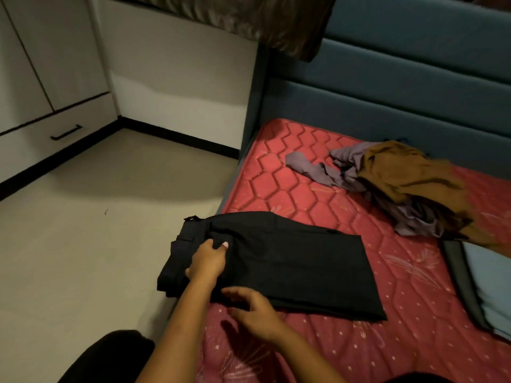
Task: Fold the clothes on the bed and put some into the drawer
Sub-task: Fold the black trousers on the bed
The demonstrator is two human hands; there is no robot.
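Note:
Black trousers (298, 261) lie folded flat on the red quilted mattress (318, 189), their waistband hanging over the bed's left edge. My left hand (208, 261) rests on the waistband end with its fingers curled into the cloth. My right hand (255, 310) lies at the near edge of the trousers, fingers spread and relaxed, touching the fabric. A heap of unfolded clothes lies farther back on the right: a brown garment (409, 175) over a grey-purple one (326, 170). The drawer (55, 139), closed and with a black handle, sits low in the white cupboard at the far left.
A blue padded headboard (401, 92) runs behind the bed. A blue pillow with a dark border (486, 288) lies at the right edge. Beige floor (96, 217) spreads between bed and cupboard. A dark curtain (276, 20) hangs at the top.

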